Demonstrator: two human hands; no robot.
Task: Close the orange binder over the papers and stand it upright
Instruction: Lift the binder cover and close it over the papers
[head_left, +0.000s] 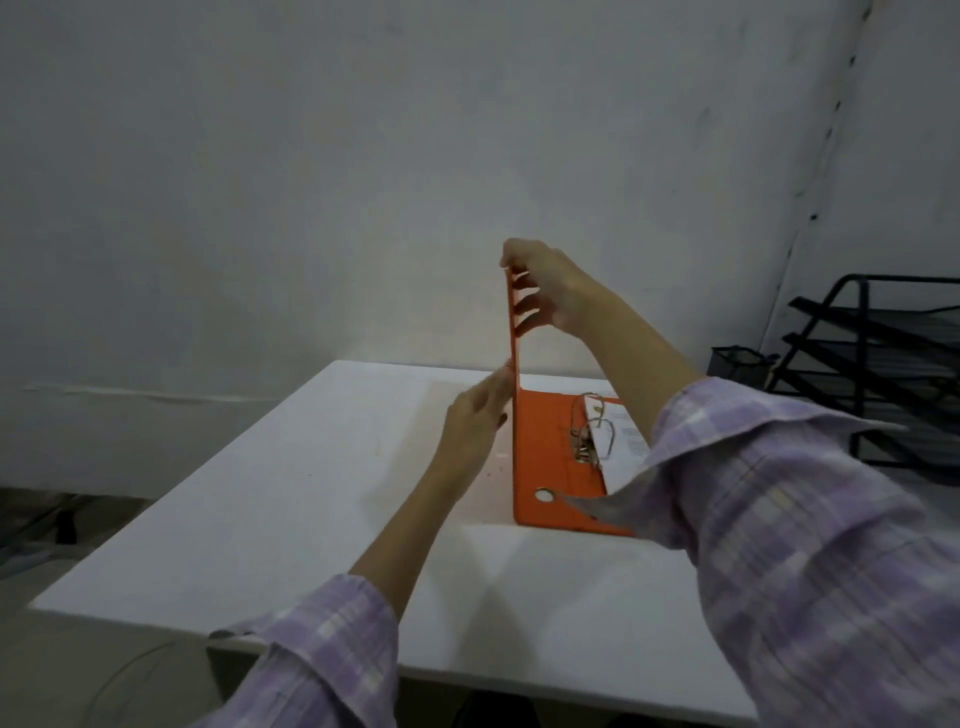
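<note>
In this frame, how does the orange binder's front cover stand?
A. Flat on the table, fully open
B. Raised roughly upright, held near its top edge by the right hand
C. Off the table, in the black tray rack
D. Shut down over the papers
B: the cover stands about vertical, the right hand pinching its top while the left hand rests against its outer face; the papers lie uncovered.

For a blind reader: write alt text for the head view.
An orange binder lies open on a white table, its cover raised vertical, the right hand gripping the top edge, the left hand against its outer face. Papers sit on the metal rings.
</note>
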